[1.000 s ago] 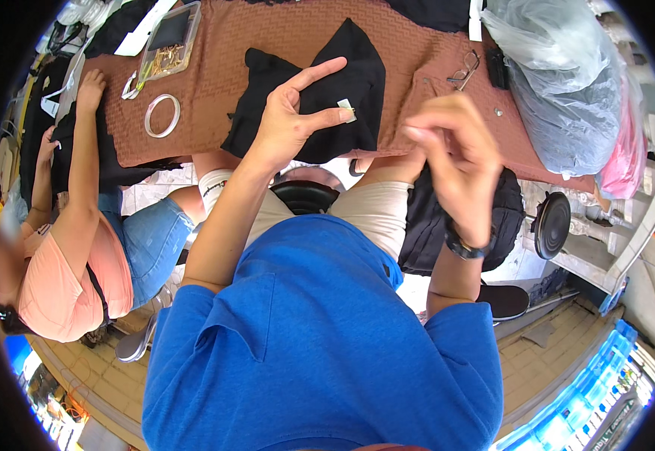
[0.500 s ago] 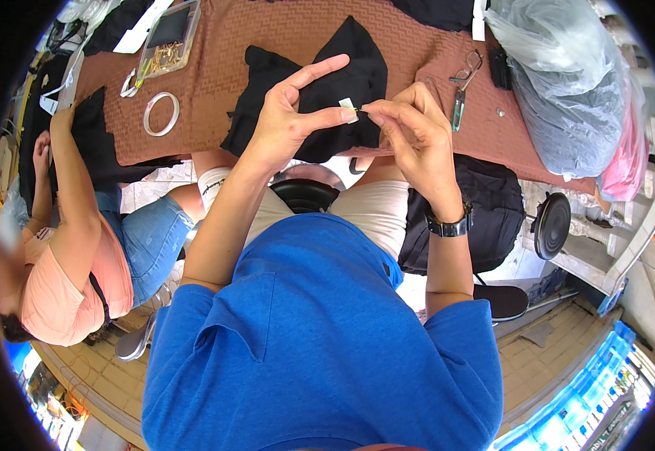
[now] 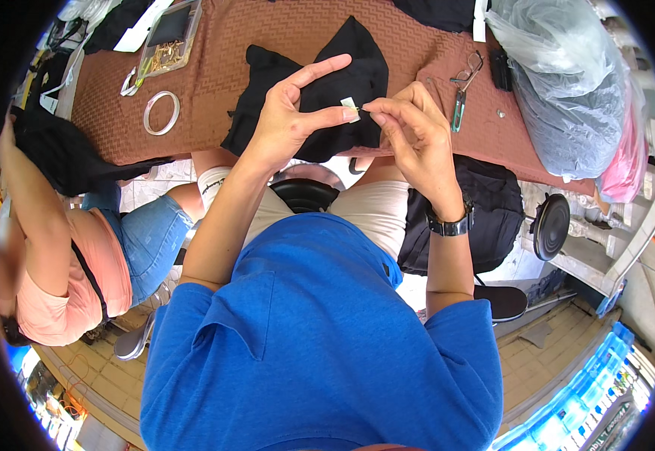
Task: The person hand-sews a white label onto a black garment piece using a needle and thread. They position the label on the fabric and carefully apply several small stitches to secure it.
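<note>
Over black cloth (image 3: 361,64), left hand (image 3: 284,122) pins white tag (image 3: 348,102); right hand (image 3: 419,137), newly arrived, pinches something tiny (image 3: 361,110).

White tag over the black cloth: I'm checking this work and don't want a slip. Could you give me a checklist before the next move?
1. Left hand at the white tag: ok, its thumb is there.
2. Tag fully in sight: not ok, the thumb covers part.
3. Right hand beside the tag: ok, thumb and index finger close together.
4. Item in the right fingers: cannot tell, too small.
5. Black cloth on the brown tablecloth: ok.
6. Green-handled tool clear of the black cloth: ok, apart to the right.
</note>
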`<state>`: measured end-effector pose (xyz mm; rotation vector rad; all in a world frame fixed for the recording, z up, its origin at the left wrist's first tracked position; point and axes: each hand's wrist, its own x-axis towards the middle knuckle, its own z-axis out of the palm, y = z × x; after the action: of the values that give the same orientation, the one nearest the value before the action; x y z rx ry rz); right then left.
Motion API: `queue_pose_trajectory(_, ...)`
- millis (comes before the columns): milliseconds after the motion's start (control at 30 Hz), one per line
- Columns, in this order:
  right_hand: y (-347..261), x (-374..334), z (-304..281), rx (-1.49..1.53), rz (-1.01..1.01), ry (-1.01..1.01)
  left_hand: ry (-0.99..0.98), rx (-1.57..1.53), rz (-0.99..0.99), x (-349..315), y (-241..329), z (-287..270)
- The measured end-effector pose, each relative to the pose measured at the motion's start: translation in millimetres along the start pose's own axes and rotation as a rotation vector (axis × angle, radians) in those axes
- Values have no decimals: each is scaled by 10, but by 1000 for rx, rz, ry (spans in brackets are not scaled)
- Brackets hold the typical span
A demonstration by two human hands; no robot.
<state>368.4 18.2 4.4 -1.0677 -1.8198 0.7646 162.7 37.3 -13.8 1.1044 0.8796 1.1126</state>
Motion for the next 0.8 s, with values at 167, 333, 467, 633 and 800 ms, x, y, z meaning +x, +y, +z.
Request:
queue_pose_trajectory(167,-24,30,-43,-69,-65,7,-5,38,15,13,4,5)
queue_pose_trajectory(333,-20,25,-29,-59,-46,10,-13,45,40,22,1,10)
queue_pose_trajectory(467,-18,18,-36,-56,-29,4,-19,47,11,16,-7,2)
queue_pose_trajectory(633,-15,2,-38,-37,-9,8,-26,15,-9,9,28,20)
queue_pose_trajectory(800,-24,6,-48,-61,-28,15,-13,85,28,15,-5,16)
